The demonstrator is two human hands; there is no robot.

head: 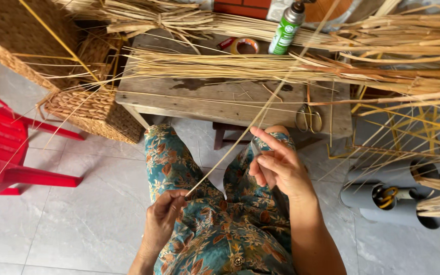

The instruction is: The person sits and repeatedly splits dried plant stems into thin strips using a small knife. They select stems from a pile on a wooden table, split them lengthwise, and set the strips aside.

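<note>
Spray cans: one (pixel 286 28), on the counter (pixel 220 102)
Scissors: one pair (pixel 308 119)
Tape rolls: one (pixel 245 46)
Grey tubes: three (pixel 398 196)

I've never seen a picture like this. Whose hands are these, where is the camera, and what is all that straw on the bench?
There is no machine here: a seated person wears a camera on the head, so you look down onto their own lap and hands. The left hand pinches the lower end of one long pale straw strand; the right hand holds it higher up. In front stands a worn wooden bench bearing bundles of dried straw, scissors, a tape roll and a green spray can. A woven basket and a red plastic chair stand to the left.
</note>
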